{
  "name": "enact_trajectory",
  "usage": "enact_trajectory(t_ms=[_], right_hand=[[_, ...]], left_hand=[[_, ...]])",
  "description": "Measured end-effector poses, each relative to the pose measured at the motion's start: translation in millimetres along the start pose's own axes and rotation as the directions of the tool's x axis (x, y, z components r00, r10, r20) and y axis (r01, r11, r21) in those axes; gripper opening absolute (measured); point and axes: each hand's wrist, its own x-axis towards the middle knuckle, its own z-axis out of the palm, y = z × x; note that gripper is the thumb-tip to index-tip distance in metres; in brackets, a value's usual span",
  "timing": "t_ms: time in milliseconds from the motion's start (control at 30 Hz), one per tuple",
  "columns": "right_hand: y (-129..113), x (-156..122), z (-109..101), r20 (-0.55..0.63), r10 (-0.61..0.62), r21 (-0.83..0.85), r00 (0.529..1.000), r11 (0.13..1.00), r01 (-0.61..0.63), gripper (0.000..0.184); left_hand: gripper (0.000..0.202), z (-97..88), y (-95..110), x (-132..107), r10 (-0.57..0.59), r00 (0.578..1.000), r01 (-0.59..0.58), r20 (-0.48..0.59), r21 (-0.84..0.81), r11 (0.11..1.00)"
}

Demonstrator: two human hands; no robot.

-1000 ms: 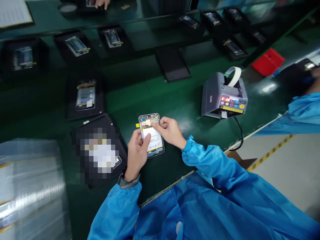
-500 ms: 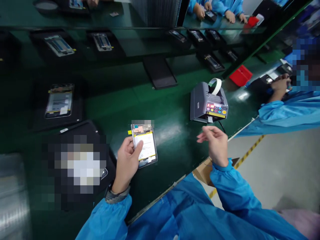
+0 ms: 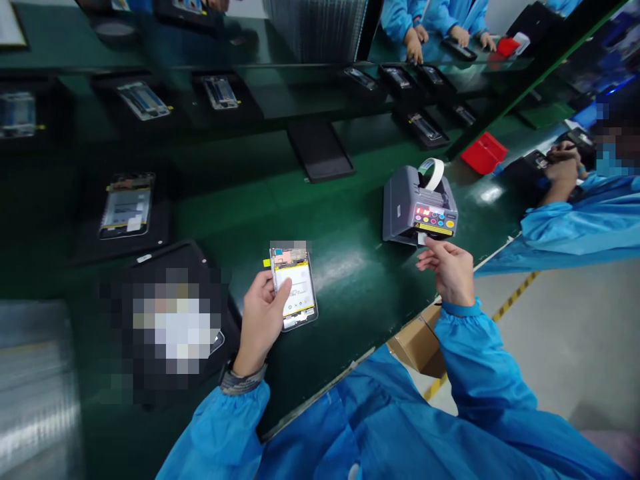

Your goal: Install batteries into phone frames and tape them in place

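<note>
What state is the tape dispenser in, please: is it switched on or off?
Switched on: the tape dispenser has a lit red display on its front panel.

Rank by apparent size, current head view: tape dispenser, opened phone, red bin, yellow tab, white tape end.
1. Tape dispenser
2. Opened phone, partly covered by the left hand
3. Red bin, farther back
4. Yellow tab and white tape end: both tiny, too alike to rank
</note>
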Motion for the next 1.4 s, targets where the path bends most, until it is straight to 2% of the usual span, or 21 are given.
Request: enact_trajectory(t_ms=[267,500,667,800,867,967,1067,1133,1267,1400], right_hand=[[1.8,0.3,4.4,-0.032,-0.035,0.011,0.999,0.999,0.036,0.030],[0.6,-2.9,6.4,-0.082,-0.142,-0.002,0.987,0.990,0.142,0.013],[-3.3,-7.5,8.9,-0.083,-0.156,0.001,0.984,0.988,0.157,0.014],[2.7,-20.8,11.0,-0.085,-0.136,-0.007,0.987,0.991,0.136,0.020],[11.3,-35.4,18.0,-0.028,-0.077,-0.005,0.997,0.997,0.077,0.025],[28.6,-67.6,41.2,0.183,0.025,-0.049,0.983,0.999,-0.017,0.030],[43.7,-101.8,73.4,0.433,0.094,-0.100,0.896,0.993,-0.056,0.031],[49.3,-118.4,92.9,0.536,0.117,-0.121,0.836,0.991,-0.061,0.032],[51.4,-132.6,116.4,0.590,0.126,-0.151,0.798,0.988,-0.044,0.038],[51.7,-134.5,123.9,0.608,0.129,-0.180,0.784,0.983,-0.023,0.040]], left_hand=[[0.051,1.5,0.6,-0.1,0.005,1.000,-0.005,0.003,0.012,1.000],[0.046,1.5,-3.0,0.7,0.040,0.999,-0.041,-0.010,-0.018,0.999],[0.042,0.7,-4.8,1.9,0.058,0.998,-0.059,-0.037,-0.025,0.998],[0.042,2.0,-4.0,0.4,0.060,0.998,-0.061,-0.037,-0.042,0.997],[0.043,2.8,-4.5,0.1,0.058,0.998,-0.060,-0.038,-0.054,0.997],[0.043,3.5,-6.6,0.9,0.053,0.997,-0.056,-0.048,-0.075,0.996],[0.043,4.1,-8.7,2.1,0.056,0.996,-0.063,-0.066,-0.106,0.992],[0.042,4.3,-9.5,2.7,0.061,0.995,-0.070,-0.082,-0.113,0.991],[0.043,4.6,-10.0,3.0,0.063,0.993,-0.075,-0.103,-0.117,0.990],[0.042,4.7,-10.3,3.0,0.074,0.991,-0.088,-0.109,-0.138,0.987]])
